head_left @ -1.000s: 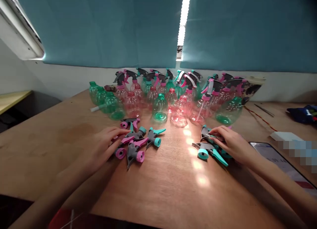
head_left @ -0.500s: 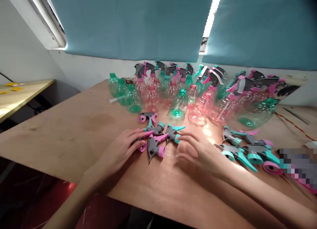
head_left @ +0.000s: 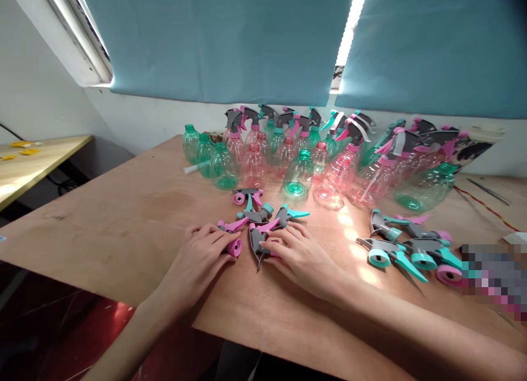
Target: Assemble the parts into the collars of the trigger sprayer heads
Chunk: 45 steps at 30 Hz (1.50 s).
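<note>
My left hand [head_left: 203, 252] is closed around a grey trigger spray head with a pink collar [head_left: 235, 247], which lies on the table and is partly hidden by the fingers. The fingers of my right hand [head_left: 298, 255] are closed over the collar end of another grey and pink spray head [head_left: 256, 240], its pink trigger pointing away from me. Just beyond the hands lie a grey and teal spray head [head_left: 257, 214], a second teal one [head_left: 284, 213] and a pink one [head_left: 247, 196].
Green and pink clear bottles [head_left: 223, 169] stand along the back, several fitted with spray heads. One green bottle [head_left: 428, 189] lies tilted at right. More spray heads [head_left: 424, 255] lie in a pile at right on the wooden table [head_left: 123, 222]. A blurred-out object [head_left: 494, 276] lies beside them.
My right hand has moved left and closed over the pink-collared spray head, whose collar it now covers. My left hand stays on its spray head, its fingers more closed.
</note>
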Motion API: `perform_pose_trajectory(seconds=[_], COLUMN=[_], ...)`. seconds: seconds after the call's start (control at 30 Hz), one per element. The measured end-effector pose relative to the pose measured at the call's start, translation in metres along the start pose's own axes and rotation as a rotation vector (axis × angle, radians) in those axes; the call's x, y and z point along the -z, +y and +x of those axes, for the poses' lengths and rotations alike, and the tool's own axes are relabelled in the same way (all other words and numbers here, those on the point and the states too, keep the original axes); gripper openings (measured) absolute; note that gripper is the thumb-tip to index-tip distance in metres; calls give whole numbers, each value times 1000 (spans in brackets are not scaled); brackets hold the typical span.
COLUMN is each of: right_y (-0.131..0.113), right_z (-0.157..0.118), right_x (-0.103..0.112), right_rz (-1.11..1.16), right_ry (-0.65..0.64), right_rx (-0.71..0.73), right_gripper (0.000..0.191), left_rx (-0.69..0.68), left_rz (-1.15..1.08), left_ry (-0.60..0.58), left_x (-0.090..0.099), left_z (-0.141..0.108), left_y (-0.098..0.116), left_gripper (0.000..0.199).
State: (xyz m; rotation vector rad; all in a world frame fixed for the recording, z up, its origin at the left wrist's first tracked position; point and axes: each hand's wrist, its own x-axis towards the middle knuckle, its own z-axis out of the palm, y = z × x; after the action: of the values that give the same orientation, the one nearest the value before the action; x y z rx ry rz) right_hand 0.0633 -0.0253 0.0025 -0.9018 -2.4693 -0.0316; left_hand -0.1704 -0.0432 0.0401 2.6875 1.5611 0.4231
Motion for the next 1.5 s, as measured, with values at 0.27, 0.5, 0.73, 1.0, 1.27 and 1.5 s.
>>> perform_pose_trajectory(seconds=[0.27,0.5,0.73,1.0,1.27,1.5], right_y=[7,10,56,102,93,79], right_z=[-4,-11,-69,-113,-124,-124], right_x=[3,14,68,90,73,71], right_rz=[144,400,485,399,348,225], right_ry=[2,48,250,455,355,282], right_rx=[-92,-135,-469,-671,-561,-410], right_gripper=[19,27,17,20,11,18], left_rx=[159,39,-207,-176,-105,-88], left_rz=[-373,-684,-773,-725,-775,-782], left_ry=[189,150,-84,-8,-99,-92], left_x=[7,13,-26,-73,-86,-90], left_z=[-12,6,50,116,132,131], left_y=[16,72,125,153,155,151], left_gripper=[27,21,23,27,25,24])
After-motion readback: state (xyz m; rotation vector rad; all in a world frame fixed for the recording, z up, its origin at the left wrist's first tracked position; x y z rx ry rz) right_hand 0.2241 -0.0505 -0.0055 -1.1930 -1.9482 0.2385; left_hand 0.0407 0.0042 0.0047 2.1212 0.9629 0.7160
